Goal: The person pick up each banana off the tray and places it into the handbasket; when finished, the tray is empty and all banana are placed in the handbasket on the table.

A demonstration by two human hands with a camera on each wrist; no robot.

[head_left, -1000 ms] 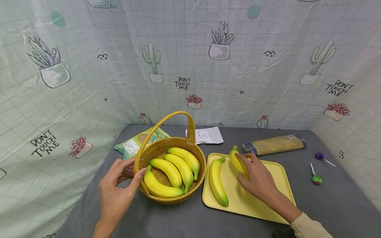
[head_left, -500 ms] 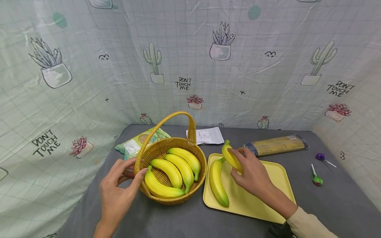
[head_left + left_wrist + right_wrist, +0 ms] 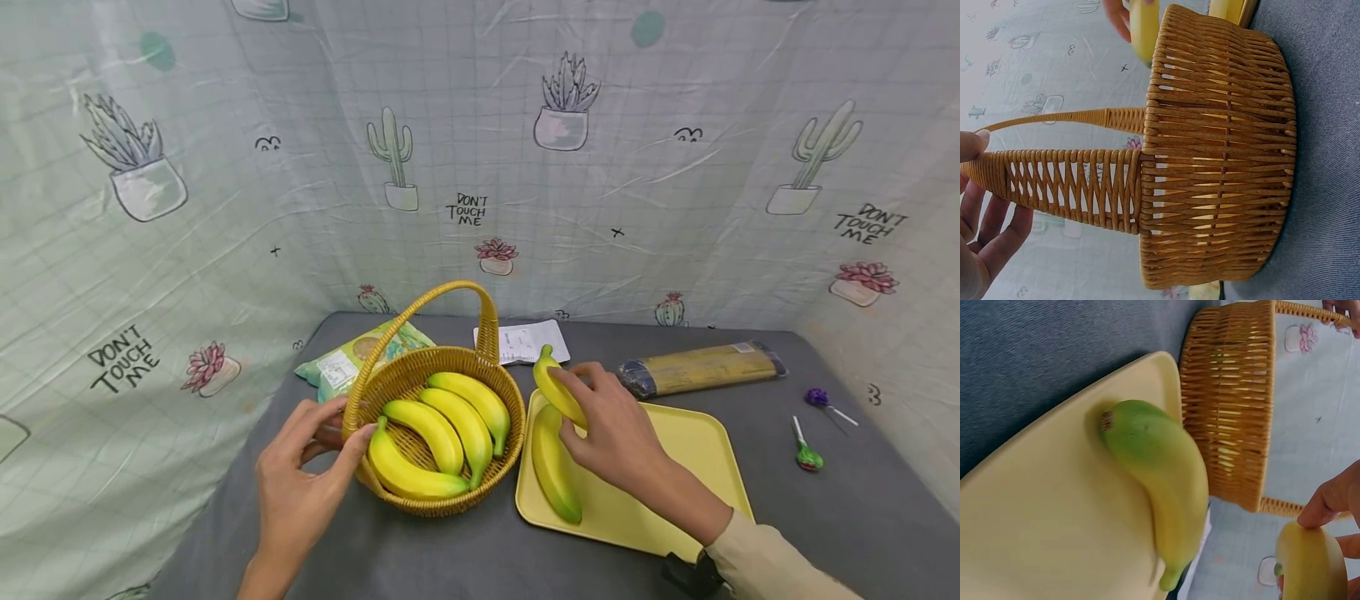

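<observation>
In the head view my left hand [image 3: 303, 483] pinches the side of the handle on a yellow wicker basket [image 3: 431, 506]. The left wrist view has the thumb on one face of that handle [image 3: 1072, 187] and the fingers behind it. Several yellow bananas [image 3: 429, 432] lie inside the basket. My right hand [image 3: 618, 433] holds another banana [image 3: 557, 385] between thumb and fingers, raised above the yellow tray [image 3: 690, 433], stem end up. Below it one banana [image 3: 1179, 481] with a green end rests along the tray's left side, partly covered in the head view.
Behind the basket lie a green bag [image 3: 337, 367] and a white packet [image 3: 536, 337]. A long yellow pack [image 3: 705, 368] sits past the tray. Two lollipops, one purple [image 3: 816, 397] and one green [image 3: 808, 457], are at the right. Patterned cloth hangs behind the grey table.
My right hand has lifted the banana off the tray and carried it left towards the basket, over the other banana. The left hand stays at the handle.
</observation>
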